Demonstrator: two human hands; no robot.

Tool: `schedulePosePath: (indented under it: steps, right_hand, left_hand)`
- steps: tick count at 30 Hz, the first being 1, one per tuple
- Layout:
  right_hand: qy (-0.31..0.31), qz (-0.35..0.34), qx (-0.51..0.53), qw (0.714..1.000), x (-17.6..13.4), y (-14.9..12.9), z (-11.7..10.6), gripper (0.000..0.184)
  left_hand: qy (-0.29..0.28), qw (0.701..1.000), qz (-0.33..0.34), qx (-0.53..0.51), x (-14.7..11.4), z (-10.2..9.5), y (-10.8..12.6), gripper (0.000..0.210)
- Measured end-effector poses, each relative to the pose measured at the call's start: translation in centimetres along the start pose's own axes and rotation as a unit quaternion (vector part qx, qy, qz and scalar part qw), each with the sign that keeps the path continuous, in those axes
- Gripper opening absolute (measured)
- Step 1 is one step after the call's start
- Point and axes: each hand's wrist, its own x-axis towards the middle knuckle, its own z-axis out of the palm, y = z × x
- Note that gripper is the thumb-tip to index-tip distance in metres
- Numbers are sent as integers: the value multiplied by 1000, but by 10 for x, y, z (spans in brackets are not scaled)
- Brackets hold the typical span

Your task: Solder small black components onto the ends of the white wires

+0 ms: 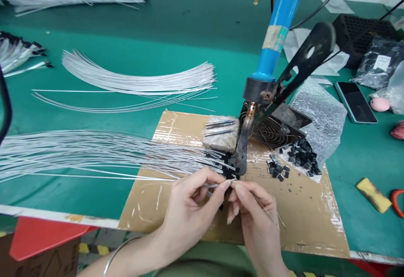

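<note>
My left grip (pixel 195 209) and right grip (pixel 259 212) pinch a wire (pixel 212 185) over the cardboard (pixel 303 222), near the soldering iron (pixel 272 46). If it's hot, drifting up could burn me; a loose pinch could let the wire slip among the bundle (pixel 126 153).

A slim silver bangle (pixel 111 256) (plain, rounded) sits behind the left hand (pixel 193 207); green clothing (pixel 208 263) shows below that hand.
</note>
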Motion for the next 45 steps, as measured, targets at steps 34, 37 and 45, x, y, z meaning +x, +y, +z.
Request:
schedulePosePath:
  steps: [34, 37, 45]
  right_hand:
    - [85, -263, -269, 922, -2, -15, -46, 32]
    - [239, -292, -443, 814, 8, -38, -79, 19]
    - [247, -243, -558, 754, 27, -46, -111, 30]
  left_hand:
    - [21, 999, -29, -40, 10, 1, 14, 14]
    - [18, 998, -40, -48, 13, -3, 14, 8]
    - [17, 999, -44, -17, 16, -4, 23, 11]
